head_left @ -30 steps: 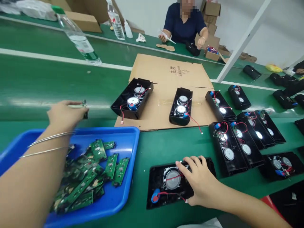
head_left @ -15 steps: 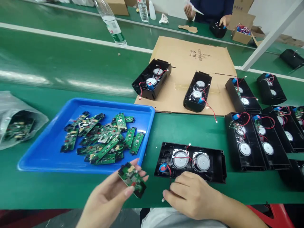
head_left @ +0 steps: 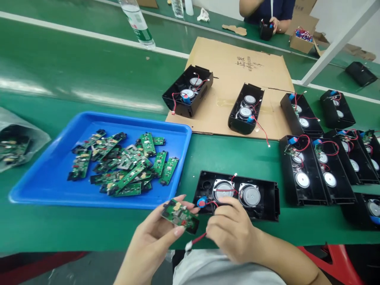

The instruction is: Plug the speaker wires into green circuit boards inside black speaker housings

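My left hand (head_left: pixel 162 233) holds a green circuit board (head_left: pixel 180 216) between thumb and fingers, its component side facing up. Close by on the right, my right hand (head_left: pixel 233 227) is closed around a red-and-black wire (head_left: pixel 198 239), whose white plug (head_left: pixel 189 246) sticks out toward the board without touching it. That wire leads back to a blue round part (head_left: pixel 202 202) in the black speaker housing (head_left: pixel 268 202). The housing lies open side up behind my right hand, with two silver speakers (head_left: pixel 249 195) inside; my fingers cover part of its front edge.
A blue tray (head_left: pixel 38 194) of several circuit boards stands left, beside a plastic bag (head_left: pixel 35 132) of more boards. Several black housings (head_left: pixel 303 194) stand right, two more on a cardboard sheet (head_left: pixel 213 87). A co-worker (head_left: pixel 264 12) handles a black part across the bench.
My left hand has brought the circuit board rightward, closer to my right hand. My right hand has lifted the wire, and its plug now points left toward the board. The view has shifted slightly.
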Demonstrator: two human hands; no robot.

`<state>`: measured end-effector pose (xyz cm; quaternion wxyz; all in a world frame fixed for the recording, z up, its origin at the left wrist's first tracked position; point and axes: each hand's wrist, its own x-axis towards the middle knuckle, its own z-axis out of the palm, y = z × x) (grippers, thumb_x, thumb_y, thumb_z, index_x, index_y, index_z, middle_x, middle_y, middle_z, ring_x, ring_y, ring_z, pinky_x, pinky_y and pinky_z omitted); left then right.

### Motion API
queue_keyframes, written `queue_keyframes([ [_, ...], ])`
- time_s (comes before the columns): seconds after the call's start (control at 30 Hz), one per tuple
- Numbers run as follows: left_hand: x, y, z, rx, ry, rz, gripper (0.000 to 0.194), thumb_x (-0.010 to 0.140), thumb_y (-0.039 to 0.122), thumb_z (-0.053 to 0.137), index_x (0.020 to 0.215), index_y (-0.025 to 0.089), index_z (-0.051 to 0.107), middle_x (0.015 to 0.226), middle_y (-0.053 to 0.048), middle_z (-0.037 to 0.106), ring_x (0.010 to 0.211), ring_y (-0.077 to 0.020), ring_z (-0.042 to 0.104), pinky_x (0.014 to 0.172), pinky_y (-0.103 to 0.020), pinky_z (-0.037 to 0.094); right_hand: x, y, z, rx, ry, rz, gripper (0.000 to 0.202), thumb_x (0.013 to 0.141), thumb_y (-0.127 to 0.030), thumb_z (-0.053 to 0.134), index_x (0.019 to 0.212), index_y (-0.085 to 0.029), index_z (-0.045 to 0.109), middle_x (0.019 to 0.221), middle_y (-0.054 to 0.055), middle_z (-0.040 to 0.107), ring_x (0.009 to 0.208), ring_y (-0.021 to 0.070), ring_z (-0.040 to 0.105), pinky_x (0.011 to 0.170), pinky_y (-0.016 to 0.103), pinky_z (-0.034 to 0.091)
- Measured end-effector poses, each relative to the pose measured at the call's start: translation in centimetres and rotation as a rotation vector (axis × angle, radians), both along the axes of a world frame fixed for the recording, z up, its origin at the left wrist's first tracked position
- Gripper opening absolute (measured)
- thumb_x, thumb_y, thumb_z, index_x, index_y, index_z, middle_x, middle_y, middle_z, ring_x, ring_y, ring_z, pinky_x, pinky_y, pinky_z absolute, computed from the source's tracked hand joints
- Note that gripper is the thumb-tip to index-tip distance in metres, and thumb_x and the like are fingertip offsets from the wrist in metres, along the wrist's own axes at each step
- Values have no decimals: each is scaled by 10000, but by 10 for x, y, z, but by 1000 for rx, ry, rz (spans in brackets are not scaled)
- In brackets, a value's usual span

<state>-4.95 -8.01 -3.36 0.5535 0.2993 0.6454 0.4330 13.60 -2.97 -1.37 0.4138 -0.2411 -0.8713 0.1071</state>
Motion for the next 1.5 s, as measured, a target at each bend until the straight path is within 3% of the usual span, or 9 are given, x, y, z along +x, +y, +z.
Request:
queue_keyframes([
  [0.13,17,1,4,39,-67,-76,503,604,424,788,1063,254,671,1051,-79,724,932,-311,681,785,-392,584,-1,1,2,-137,41,-46,191,933,-108,398,955,-115,588,556,-9,566,555,122,457,641,304,462],
  [0.3,27,2,10,146,38,-80,452,623,456,754,1003,226,672,983,-80,738,871,-290,684,673,-344,591,5,3,14,-208,35,-145,113,900,-118,518,952,-138,616,750,49,690,653,148,550,622,306,466],
  [0.4,31,3,19,111,-15,-2,355,700,368,725,1012,243,611,1018,-59,728,660,-190,674,553,-279,555,13,5,18,-505,170,-43,71,883,-174,584,943,-171,622,665,12,662,541,110,532,514,238,459],
  [0.53,39,6,31,141,-279,174,300,727,332,739,933,244,542,1094,-56,708,618,-141,656,577,-255,524,18,9,15,-792,461,118,102,904,-198,555,970,-246,617,843,22,698,655,120,624,557,227,514],
  [0.73,31,7,42,122,-611,198,202,748,332,731,720,182,598,836,-56,750,545,-152,654,483,-217,480,12,11,9,-464,108,-63,150,909,-122,488,889,-165,630,671,20,606,596,121,547,564,235,462],
  [0.83,23,6,42,136,-598,239,193,742,287,742,907,190,718,918,-68,756,675,-181,700,581,-223,550,7,8,5,-340,8,-163,200,930,-145,451,824,-153,620,583,-6,518,522,114,467,516,241,400],
  [0.97,24,8,31,131,-600,171,269,744,279,742,1006,219,735,1079,-64,725,962,-223,686,796,-216,564,0,6,0,-287,-43,-165,243,944,-168,427,784,-157,609,545,-19,472,496,113,416,505,251,358],
  [1.13,37,10,19,238,-586,127,222,760,314,725,973,257,738,1099,-63,706,1036,-262,654,890,-297,548,-7,3,-2,-250,-45,-158,242,935,-151,427,757,-151,592,559,-4,493,514,127,411,512,273,335],
  [1.5,46,7,14,268,-574,178,234,709,321,768,937,278,741,1082,-88,701,1034,-298,648,865,-347,559,-13,-2,-2,-151,-18,-149,251,899,-108,439,689,-159,568,545,12,489,524,147,382,511,295,309],
])
